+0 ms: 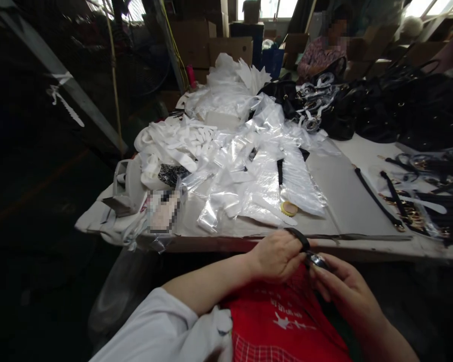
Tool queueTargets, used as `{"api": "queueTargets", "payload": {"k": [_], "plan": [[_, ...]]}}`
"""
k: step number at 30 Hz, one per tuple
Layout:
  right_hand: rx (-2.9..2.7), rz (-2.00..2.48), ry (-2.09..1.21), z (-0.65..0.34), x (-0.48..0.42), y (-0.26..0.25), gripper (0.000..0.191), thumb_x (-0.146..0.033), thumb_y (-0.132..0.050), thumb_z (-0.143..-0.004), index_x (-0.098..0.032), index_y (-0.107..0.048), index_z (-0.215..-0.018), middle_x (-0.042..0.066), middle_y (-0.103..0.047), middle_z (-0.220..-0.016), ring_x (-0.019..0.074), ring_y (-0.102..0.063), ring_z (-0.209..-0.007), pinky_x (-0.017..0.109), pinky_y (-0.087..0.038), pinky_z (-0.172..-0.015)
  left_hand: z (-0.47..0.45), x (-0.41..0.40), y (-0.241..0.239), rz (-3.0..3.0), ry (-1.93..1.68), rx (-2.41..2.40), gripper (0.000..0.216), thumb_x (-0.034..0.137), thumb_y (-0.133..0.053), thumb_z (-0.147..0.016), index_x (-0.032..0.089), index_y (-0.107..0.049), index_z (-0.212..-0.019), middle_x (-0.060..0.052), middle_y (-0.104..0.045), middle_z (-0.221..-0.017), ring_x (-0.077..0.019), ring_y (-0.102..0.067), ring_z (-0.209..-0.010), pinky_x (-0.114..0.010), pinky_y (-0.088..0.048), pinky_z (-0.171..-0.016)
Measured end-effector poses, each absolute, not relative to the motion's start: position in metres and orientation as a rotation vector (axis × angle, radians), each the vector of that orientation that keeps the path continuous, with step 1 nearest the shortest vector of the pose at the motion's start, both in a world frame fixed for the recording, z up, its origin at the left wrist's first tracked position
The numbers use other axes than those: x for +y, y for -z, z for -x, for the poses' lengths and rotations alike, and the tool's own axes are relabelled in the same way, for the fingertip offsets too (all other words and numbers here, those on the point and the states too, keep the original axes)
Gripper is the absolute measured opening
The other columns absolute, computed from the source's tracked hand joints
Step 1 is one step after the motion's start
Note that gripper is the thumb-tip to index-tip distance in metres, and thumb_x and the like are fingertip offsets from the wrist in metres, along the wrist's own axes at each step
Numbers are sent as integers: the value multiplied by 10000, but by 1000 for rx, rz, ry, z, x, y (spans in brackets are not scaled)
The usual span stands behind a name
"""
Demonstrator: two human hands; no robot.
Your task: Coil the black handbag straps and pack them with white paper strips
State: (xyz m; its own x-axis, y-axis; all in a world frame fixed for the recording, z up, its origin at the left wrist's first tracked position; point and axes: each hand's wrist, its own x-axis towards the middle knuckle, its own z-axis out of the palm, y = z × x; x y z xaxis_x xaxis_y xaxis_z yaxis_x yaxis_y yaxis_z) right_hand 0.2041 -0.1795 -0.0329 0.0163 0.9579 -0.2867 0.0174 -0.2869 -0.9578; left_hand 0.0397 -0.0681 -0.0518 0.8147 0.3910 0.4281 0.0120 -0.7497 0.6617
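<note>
In front of my red apron [272, 322], both hands are on a black strap [299, 237] with a shiny metal fitting [317, 260]. My left hand [274, 257] is closed around the strap, which loops up over its fingers. My right hand [343, 286] pinches the metal fitting between thumb and fingers, just right of the left hand. A dark band hangs below the right hand; I cannot tell if it belongs to the same strap. Just past the table edge, a small round yellow-rimmed thing [289, 208] lies on clear plastic bags [262, 186].
White strips [173, 141] and a pale tape dispenser [126, 183] lie at the table's left. Black handbags [392, 110] are heaped at the right, with black straps [377, 198] before them. A person [320, 55] sits beyond the table. Cardboard boxes [192, 42] stand behind.
</note>
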Motion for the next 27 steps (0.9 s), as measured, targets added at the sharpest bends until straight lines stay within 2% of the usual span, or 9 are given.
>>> {"api": "queueTargets", "payload": {"k": [3,5,8,11,16,20,24,27], "plan": [[-1085,1483,-1366,-214,-182,27,335,-483,-607,-848,-169,-566,-737,-23,-474,-513,87,-368,-447,211,-291,-436,-40,-68,51,-2488,-629,303,400,346,-314,-968,71,-571,-1103,-122,-658,-974,-216,-597,-904,-335,-445,-857],[-1166,1597,-1250,-223,-180,25,331,-486,-611,-842,-178,-574,-727,-21,-485,-520,102,-407,-465,219,-335,-448,-40,-69,52,-2570,-526,346,412,396,-290,-983,112,-587,-954,-96,-654,-874,-197,-596,-814,-314,-442,-769],[-1383,1805,-944,-238,-174,24,310,-504,-648,-804,-194,-654,-816,22,-629,-693,163,-563,-627,256,-459,-582,-39,-72,52,-2626,-377,432,445,437,-263,-992,154,-560,-819,-62,-632,-747,-175,-582,-687,-292,-404,-643],[-1581,1856,-813,-249,-168,24,340,-526,-655,-784,-204,-688,-887,50,-699,-853,215,-626,-777,296,-498,-711,-35,-76,52,-2593,-300,478,435,434,-273,-994,166,-543,-783,-46,-624,-713,-165,-583,-663,-273,-375,-600],[-1721,1773,-1064,-251,-164,18,322,-502,-575,-862,-199,-682,-859,42,-694,-800,184,-618,-712,274,-500,-683,-34,-76,55,-2574,-293,518,372,418,-336,-985,153,-546,-830,-64,-647,-769,-188,-605,-713,-290,-401,-639],[-1744,1754,-1182,-245,-161,20,336,-490,-538,-889,-189,-686,-903,59,-708,-847,204,-638,-760,287,-527,-725,-35,-72,57,-2641,-315,551,296,373,-378,-975,139,-547,-906,-82,-658,-831,-209,-620,-774,-311,-425,-700],[-1798,1739,-1238,-248,-175,48,396,-516,-530,-880,-210,-723,-1041,88,-721,-1047,268,-673,-922,329,-566,-823,-23,-72,60,-2720,-387,572,256,344,-411,-959,144,-548,-875,-62,-659,-820,-191,-623,-755,-307,-429,-678],[-1831,1756,-1138,-262,-179,83,412,-566,-569,-819,-289,-738,-1074,47,-710,-1114,294,-669,-1018,330,-575,-863,-3,-75,69,-2781,-448,615,266,359,-450,-931,149,-550,-802,-50,-653,-764,-181,-619,-690,-314,-435,-620]]}}
